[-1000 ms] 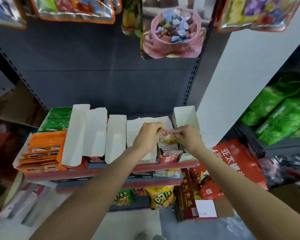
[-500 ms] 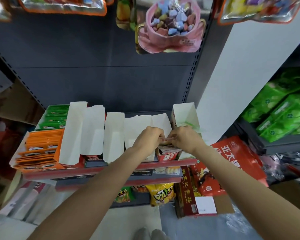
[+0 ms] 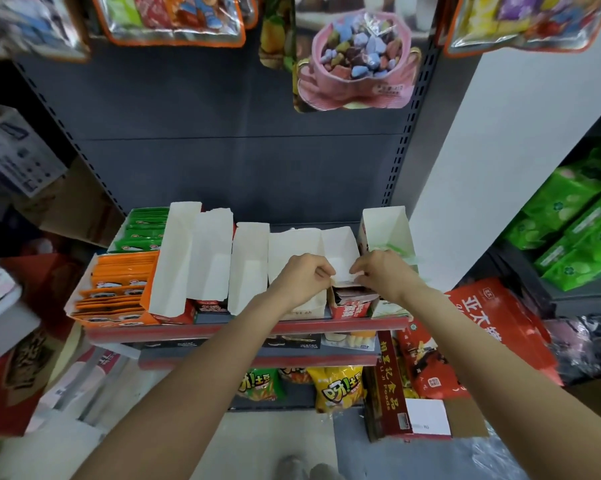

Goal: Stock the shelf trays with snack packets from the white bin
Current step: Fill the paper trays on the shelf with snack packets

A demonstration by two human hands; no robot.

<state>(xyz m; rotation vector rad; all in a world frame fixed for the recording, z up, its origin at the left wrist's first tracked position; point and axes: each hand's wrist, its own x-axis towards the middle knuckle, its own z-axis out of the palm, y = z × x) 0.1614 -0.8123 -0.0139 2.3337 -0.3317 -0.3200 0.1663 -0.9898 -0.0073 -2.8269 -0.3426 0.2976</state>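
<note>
Bare forearms reach up to the red-edged shelf [image 3: 243, 329], where the left hand [image 3: 302, 277] and right hand [image 3: 382, 275] meet. Their fingers [image 3: 323, 270] pinch a pale snack packet [image 3: 342, 273] between them, just above the red-fronted tray [image 3: 351, 308]. Left of them stand white trays [image 3: 249, 265], then orange packets [image 3: 122, 285]; green packets [image 3: 143, 228] lie farther back.

Shelf [image 3: 223, 329] carries a row of trays [image 3: 249, 265]. Both hands [image 3: 340, 277] meet over the second tray from its right end; packets [image 3: 352, 296] sit in it, probably. More packets [image 3: 119, 289] fill the shelf's left end.
</note>
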